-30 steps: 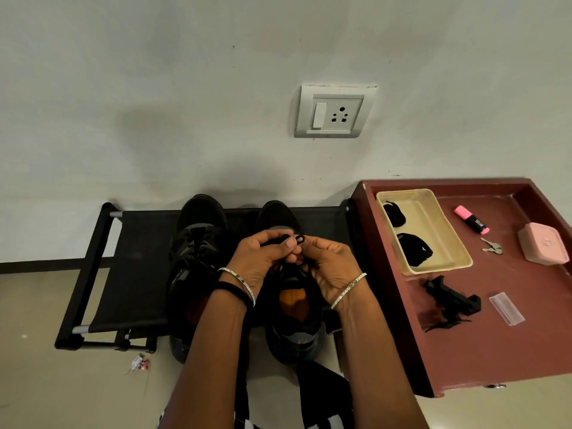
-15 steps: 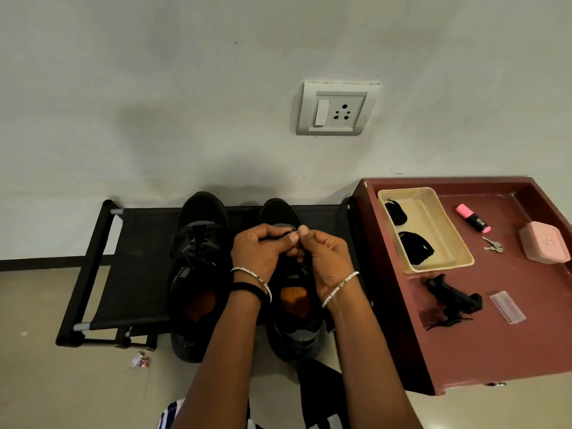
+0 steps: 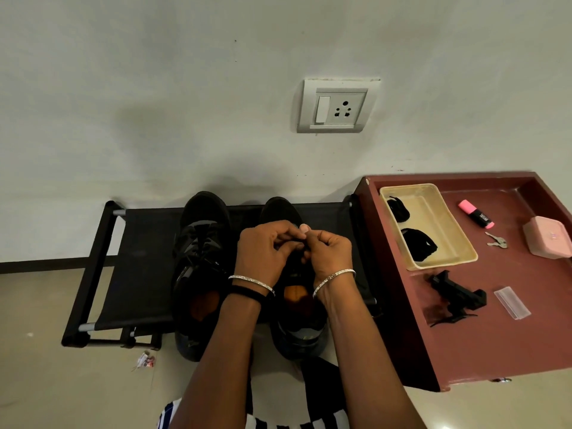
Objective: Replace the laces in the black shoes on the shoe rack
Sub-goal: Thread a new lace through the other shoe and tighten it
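Two black shoes stand side by side on a low black shoe rack [image 3: 139, 264] against the wall. The left shoe [image 3: 198, 243] has its lace tied in a bunch. Over the right shoe [image 3: 280, 212] my left hand [image 3: 263, 252] and my right hand [image 3: 329, 252] meet, fingers curled, pinching a black lace [image 3: 298, 246] between them above the tongue. Most of that lace is hidden by my fingers. Two bundles of black laces [image 3: 418, 244] lie in a cream tray [image 3: 452, 230] on the maroon table to the right.
The maroon table [image 3: 510, 342] stands right of the rack with raised edges. On it lie a pink highlighter [image 3: 476, 213], keys [image 3: 496, 241], a pink box [image 3: 548, 236], a black clip [image 3: 458, 297] and a clear plastic strip [image 3: 512, 302]. A wall socket [image 3: 337, 106] is above.
Both hands have shifted slightly up and toward the shoe's toe, staying together on the lace. The fingers have closed tighter over it, hiding the lace loop seen earlier.
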